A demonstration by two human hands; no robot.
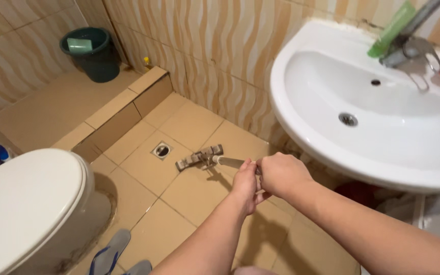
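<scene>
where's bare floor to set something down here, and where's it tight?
Bare tiles lie between the floor drain and the raised step, and between the toilet and both hands gripping the mop handle. Tight: under the sink, and beside the toilet base where the sandals sit.

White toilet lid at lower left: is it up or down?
Down. The white plastic toilet lid lies flat across the bowl, its smooth top facing the camera and no bowl opening visible.
</scene>
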